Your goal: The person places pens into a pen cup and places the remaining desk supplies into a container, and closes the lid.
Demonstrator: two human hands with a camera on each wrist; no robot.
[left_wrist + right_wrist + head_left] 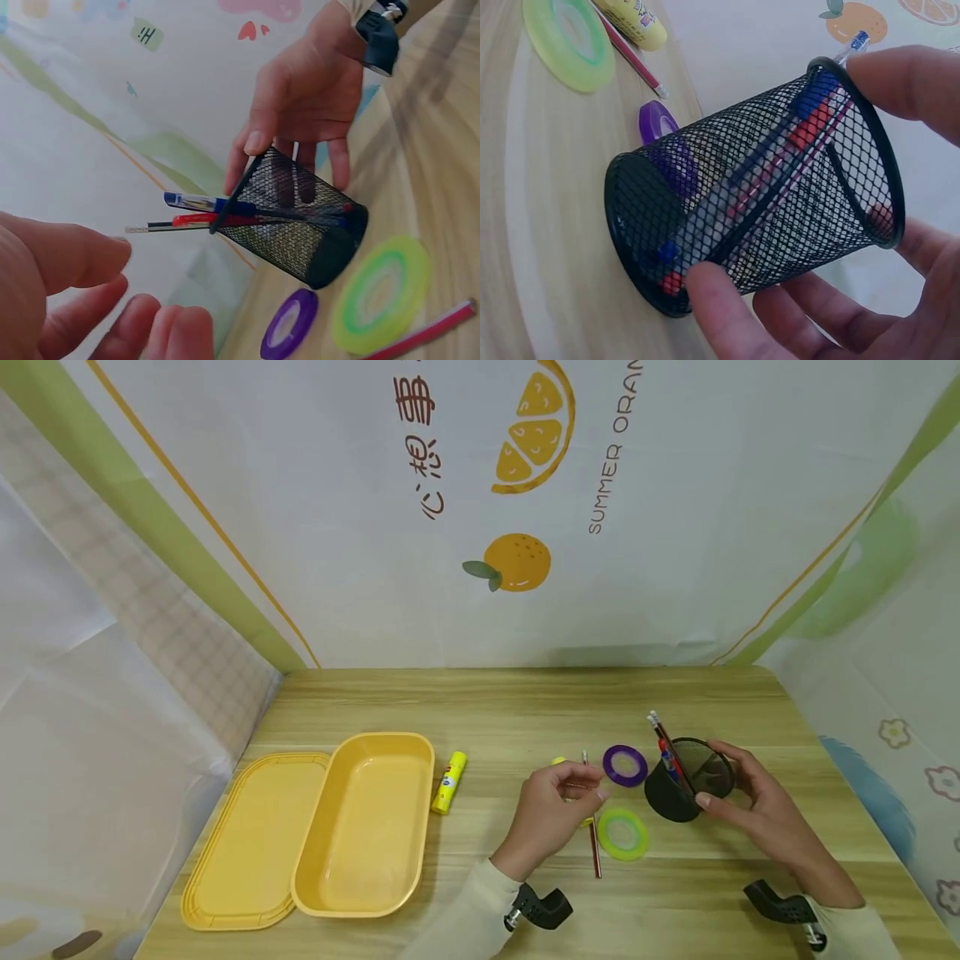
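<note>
A black mesh pen cup [672, 799] stands at the table's right side. Inside it lean a blue pen [196, 202], a red pen [808, 129] and pencils [657, 725]. My right hand [767, 814] grips the cup by its rim and side. To the left of the cup hovers my left hand [553, 810], fingers loosely bent with nothing between them. Beneath and beside that hand lie a striped pencil [596, 852], a yellow-green tape roll [623, 835] and a purple tape roll [625, 766]. A yellow glue stick [634, 21] there is mostly hidden behind the left hand in the head view.
Another yellow glue stick [449, 783] lies beside an orange-yellow plastic box [429, 827]. The box's lid [251, 843] is flat on the table to its left, partly under the box. A printed cloth [360, 610] hangs behind the wooden table [495, 710].
</note>
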